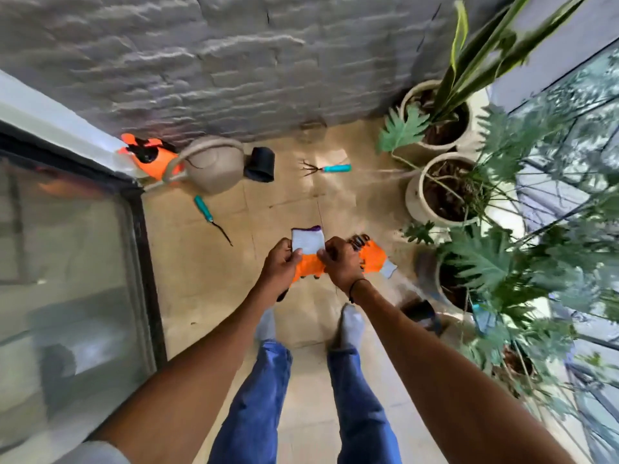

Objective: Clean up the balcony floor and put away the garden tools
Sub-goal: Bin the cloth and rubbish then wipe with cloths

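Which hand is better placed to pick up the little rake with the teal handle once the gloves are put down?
Probably the right hand. The hand rake lies ahead and slightly right, while the left hand sits nearer the teal-handled weeder. Both hands now grip orange gloves.

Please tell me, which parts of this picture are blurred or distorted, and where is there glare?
Head view: motion blur smears the plants and gloves held in both hands; the wide-angle lens bends the brick wall; the glass door shows hazy reflections; a bright patch glares on the floor.
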